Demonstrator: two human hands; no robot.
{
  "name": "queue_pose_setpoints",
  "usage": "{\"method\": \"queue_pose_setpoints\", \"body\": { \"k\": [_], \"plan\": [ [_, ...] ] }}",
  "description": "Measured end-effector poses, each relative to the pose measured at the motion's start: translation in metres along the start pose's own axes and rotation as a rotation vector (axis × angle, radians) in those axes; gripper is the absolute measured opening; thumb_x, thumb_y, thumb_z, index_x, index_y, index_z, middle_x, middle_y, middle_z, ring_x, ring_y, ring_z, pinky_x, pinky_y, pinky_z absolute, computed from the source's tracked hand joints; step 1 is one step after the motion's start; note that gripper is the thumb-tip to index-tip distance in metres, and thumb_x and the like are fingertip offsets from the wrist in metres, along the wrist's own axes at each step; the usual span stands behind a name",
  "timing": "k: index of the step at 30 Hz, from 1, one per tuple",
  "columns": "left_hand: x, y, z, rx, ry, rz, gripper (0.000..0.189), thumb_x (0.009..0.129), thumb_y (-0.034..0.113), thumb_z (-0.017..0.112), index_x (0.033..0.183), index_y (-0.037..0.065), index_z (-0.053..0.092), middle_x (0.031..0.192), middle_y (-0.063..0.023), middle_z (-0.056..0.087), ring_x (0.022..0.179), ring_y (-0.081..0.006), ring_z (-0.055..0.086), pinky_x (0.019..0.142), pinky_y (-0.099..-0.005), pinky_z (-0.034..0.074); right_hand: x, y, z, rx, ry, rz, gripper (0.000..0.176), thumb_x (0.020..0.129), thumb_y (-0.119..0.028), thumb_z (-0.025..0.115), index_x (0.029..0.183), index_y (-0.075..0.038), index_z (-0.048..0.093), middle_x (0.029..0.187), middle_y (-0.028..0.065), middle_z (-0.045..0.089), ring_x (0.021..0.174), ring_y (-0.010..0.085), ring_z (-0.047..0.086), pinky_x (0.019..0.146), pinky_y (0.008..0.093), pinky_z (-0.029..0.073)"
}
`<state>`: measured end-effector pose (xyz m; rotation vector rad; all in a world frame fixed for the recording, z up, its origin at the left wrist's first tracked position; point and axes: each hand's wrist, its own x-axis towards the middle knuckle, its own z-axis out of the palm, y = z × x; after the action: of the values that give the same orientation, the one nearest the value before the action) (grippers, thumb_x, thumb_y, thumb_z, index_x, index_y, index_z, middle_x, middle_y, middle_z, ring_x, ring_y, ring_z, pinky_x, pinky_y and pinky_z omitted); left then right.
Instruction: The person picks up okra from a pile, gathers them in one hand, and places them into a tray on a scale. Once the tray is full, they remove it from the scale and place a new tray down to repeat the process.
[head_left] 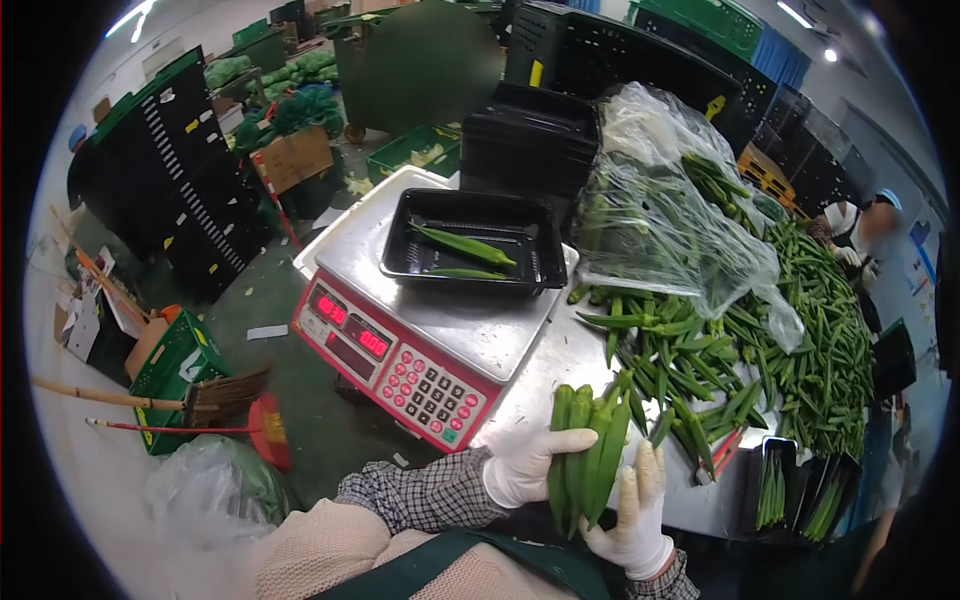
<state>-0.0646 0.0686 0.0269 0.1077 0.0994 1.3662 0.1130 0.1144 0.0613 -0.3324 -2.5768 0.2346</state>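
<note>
My left hand (525,470), in a white glove, is closed round a bunch of several green okra pods (583,450), its thumb across the front. The pods stand roughly upright, side by side. My right hand (640,525), also gloved, is against the lower right of the bunch with its fingers stretched out and apart. Beyond my hands is a red and silver weighing scale (410,385) with lit red digits. On its pan rests a black plastic tray (470,275) with two okra pods (465,245) lying in it.
A large okra heap (820,340) covers the right of the metal table (525,410), partly under a clear plastic bag (680,240). Black trays of okra (775,490) stand at the right edge, near a red-handled tool (725,455). Another person (855,240) stands at far right.
</note>
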Motion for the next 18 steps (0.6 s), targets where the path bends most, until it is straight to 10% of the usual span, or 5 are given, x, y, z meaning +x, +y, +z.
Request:
{"method": "queue_pose_setpoints", "body": {
  "k": [8, 10, 13, 16, 18],
  "plan": [
    [-0.051, 0.131, 0.129, 1.059, -0.053, 0.832, 0.070, 0.069, 0.014, 0.069, 0.129, -0.001, 0.036, 0.110, -0.0155, 0.055, 0.090, -0.0261, 0.061, 0.086, -0.0382, 0.049, -0.007, 0.018, -0.002, 0.017, 0.039, 0.145, 0.088, 0.066, -0.016, 0.071, 0.139, -0.002, 0.024, 0.138, 0.0304, 0.028, 0.125, 0.0460, 0.033, 0.102, 0.0518, 0.028],
    [-0.042, 0.174, 0.140, 2.009, -0.027, 1.273, 0.067, 0.069, 0.002, 0.068, 0.128, -0.002, 0.037, 0.112, -0.0135, 0.055, 0.100, -0.0244, 0.058, 0.091, -0.0363, 0.046, -0.011, 0.020, -0.005, -0.009, 0.035, 0.163, 0.082, 0.067, -0.013, 0.069, 0.137, 0.002, 0.027, 0.138, 0.0303, 0.028, 0.127, 0.0444, 0.032, 0.104, 0.0489, 0.028],
    [-0.006, 0.207, 0.132, 2.660, 0.013, 1.082, 0.069, 0.064, 0.002, 0.070, 0.127, 0.001, 0.043, 0.102, -0.0167, 0.057, 0.092, -0.0333, 0.058, 0.080, -0.0400, 0.047, -0.021, 0.023, -0.002, -0.020, 0.046, 0.239, 0.079, 0.067, -0.012, 0.068, 0.135, 0.001, 0.030, 0.138, 0.0294, 0.030, 0.126, 0.0447, 0.033, 0.104, 0.0492, 0.029],
    [0.020, 0.225, 0.106, 2.847, 0.300, 0.223, 0.073, 0.064, 0.025, 0.075, 0.126, 0.000, 0.046, 0.117, -0.0241, 0.052, 0.105, -0.0365, 0.054, 0.091, -0.0367, 0.043, -0.021, 0.015, -0.006, -0.040, 0.043, 0.273, 0.078, 0.065, -0.011, 0.068, 0.134, -0.001, 0.032, 0.137, 0.0287, 0.031, 0.125, 0.0447, 0.034, 0.103, 0.0491, 0.030],
    [0.017, 0.256, 0.079, 2.868, 0.111, 0.427, 0.081, 0.062, 0.033, 0.077, 0.129, 0.001, 0.045, 0.128, -0.0273, 0.045, 0.117, -0.0380, 0.047, 0.100, -0.0349, 0.038, -0.026, 0.016, -0.012, -0.067, 0.047, 0.281, 0.076, 0.065, -0.009, 0.067, 0.133, -0.001, 0.034, 0.137, 0.0281, 0.032, 0.124, 0.0443, 0.035, 0.103, 0.0488, 0.030]
  ]
}}
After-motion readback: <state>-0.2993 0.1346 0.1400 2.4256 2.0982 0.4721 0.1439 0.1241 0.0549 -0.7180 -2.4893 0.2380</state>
